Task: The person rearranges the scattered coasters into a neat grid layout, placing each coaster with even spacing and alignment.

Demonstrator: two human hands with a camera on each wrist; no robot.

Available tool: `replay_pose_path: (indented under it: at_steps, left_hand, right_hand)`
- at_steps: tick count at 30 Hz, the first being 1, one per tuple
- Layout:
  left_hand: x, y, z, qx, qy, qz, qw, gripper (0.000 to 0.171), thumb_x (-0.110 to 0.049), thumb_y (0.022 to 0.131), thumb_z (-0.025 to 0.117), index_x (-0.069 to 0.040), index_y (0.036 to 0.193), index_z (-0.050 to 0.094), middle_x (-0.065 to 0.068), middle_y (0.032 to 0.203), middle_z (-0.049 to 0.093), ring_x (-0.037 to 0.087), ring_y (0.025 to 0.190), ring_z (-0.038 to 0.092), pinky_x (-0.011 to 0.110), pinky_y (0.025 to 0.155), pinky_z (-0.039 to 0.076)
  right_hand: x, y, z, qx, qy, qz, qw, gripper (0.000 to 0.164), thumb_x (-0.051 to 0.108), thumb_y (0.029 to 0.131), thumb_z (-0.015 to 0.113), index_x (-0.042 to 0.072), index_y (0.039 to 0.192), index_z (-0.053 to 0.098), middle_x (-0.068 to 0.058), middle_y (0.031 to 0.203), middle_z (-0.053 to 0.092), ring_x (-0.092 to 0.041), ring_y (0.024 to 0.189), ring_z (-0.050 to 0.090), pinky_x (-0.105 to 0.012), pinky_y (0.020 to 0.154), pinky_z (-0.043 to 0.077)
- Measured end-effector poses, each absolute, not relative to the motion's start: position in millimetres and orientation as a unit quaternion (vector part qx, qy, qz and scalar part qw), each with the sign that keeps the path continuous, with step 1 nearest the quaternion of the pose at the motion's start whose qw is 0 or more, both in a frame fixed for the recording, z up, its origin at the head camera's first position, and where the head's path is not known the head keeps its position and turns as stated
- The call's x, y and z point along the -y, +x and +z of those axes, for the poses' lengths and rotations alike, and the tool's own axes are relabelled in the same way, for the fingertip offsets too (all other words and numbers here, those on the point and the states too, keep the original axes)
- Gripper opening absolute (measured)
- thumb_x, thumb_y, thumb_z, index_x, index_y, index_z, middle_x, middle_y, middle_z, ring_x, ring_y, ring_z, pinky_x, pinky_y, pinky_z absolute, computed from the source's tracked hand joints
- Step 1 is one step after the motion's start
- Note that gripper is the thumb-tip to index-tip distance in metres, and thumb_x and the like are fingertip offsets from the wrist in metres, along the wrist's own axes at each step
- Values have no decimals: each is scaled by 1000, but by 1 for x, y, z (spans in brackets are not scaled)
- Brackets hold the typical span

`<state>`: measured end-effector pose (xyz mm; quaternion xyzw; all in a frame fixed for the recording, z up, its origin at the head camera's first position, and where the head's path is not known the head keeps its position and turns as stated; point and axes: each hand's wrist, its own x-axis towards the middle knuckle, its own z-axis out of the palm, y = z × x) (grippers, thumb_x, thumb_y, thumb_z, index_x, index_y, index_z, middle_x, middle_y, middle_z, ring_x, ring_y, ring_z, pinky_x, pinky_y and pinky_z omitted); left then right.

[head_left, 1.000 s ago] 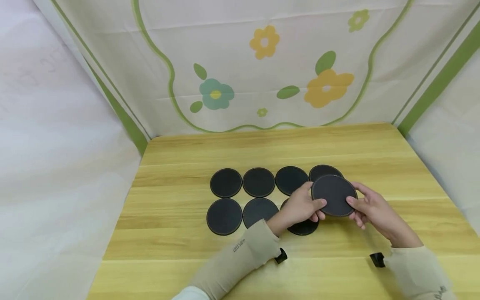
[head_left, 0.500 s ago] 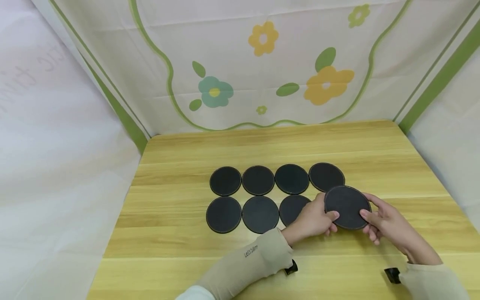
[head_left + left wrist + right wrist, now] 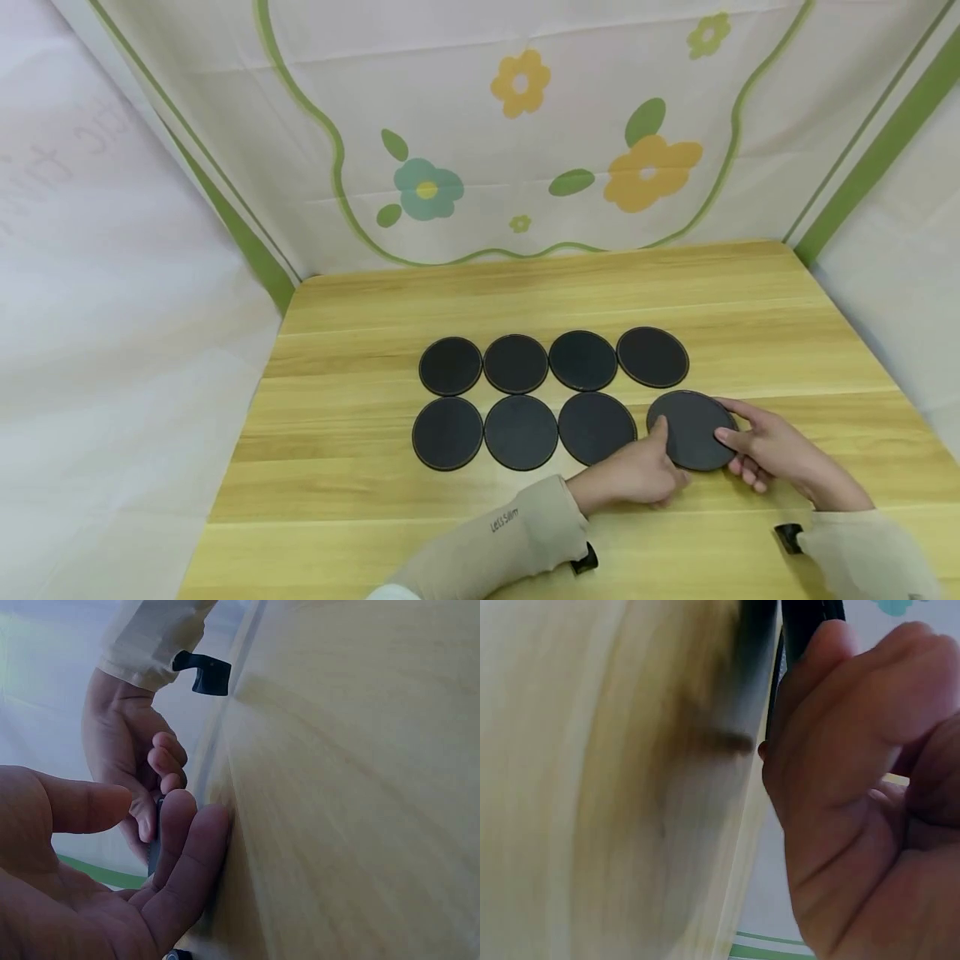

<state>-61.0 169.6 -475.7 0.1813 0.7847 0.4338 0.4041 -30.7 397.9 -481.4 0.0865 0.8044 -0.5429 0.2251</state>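
A round black coaster (image 3: 693,429) with a stitched rim is held just over the table, at the right end of the front row. My right hand (image 3: 776,457) pinches its right edge, thumb on top and fingers beneath. At its left edge is my left hand (image 3: 637,471), thumb pointing up over the rim. In the left wrist view, the left thumb (image 3: 90,806) stands apart from the fingers, with a gap between them. The held coaster (image 3: 155,844) shows there edge-on, partly hidden by left fingers. In the right wrist view, the right hand (image 3: 847,765) covers much of it.
Several matching coasters lie flat in two rows, among them a front-row coaster (image 3: 597,428) beside the left hand and a back-row coaster (image 3: 652,357) behind the held one. The wooden table (image 3: 337,517) meets a flowered cloth backdrop (image 3: 525,167), with white cloth at both sides.
Both hands have brought the coaster right and toward the front, then lower, off the back-row coaster it overlapped. The left thumb has lifted from its top and the left fingers have loosened.
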Motion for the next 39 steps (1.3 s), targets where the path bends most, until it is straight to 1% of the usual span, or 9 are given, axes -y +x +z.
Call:
replay_pose_path:
  at_steps: [6,11,16,23,33,36,39]
  left_hand:
    - [-165,-60,-475,-776,179,442,412,88,-23,98,68,-17,164,10,2,57,57,17,43,49,26,46,36]
    - [-163,-61,-475,-773,185,446,412,87,-23,99,65,-12,164,8,2,59,60,17,45,52,25,47,39]
    - [-163,-62,-475,-776,183,451,402,86,-23,99,65,-9,163,10,3,60,61,16,46,55,25,50,45]
    - [-162,-65,-476,-766,174,468,405,86,-19,99,65,-8,163,10,5,60,61,16,44,53,24,48,45]
    - [-160,-65,-475,-757,179,477,409,85,-19,99,65,-7,163,10,6,61,63,17,46,56,25,49,48]
    - [-157,-68,-475,-745,196,488,411,83,-16,100,63,-9,163,10,6,65,64,17,49,58,26,51,51]
    - [-150,-74,-470,-727,226,506,406,73,-12,101,61,-12,162,20,3,75,66,17,57,62,28,56,55]
  right_hand:
    - [-385,-30,-478,-833,106,-503,205,68,16,105,56,-3,158,17,-14,63,61,-23,47,59,-41,45,54]
    - [-379,-30,-478,-848,105,-484,191,69,15,104,59,-3,157,20,-12,62,60,-25,47,60,-41,45,54]
    - [-377,-31,-479,-849,107,-483,185,69,15,103,60,-3,157,21,-11,62,59,-25,48,59,-40,45,54]
    - [-374,-30,-478,-848,106,-483,188,68,14,103,59,-5,156,20,-11,63,60,-26,49,61,-41,46,55]
    - [-377,-29,-478,-845,102,-487,195,68,16,104,58,-6,156,19,-11,63,61,-27,50,61,-41,46,54]
    - [-378,-29,-478,-847,101,-485,195,68,17,105,57,-6,156,19,-11,64,61,-27,50,61,-41,46,55]
    - [-380,-29,-476,-848,102,-481,196,69,19,105,58,-5,157,19,-11,65,62,-28,51,62,-41,47,55]
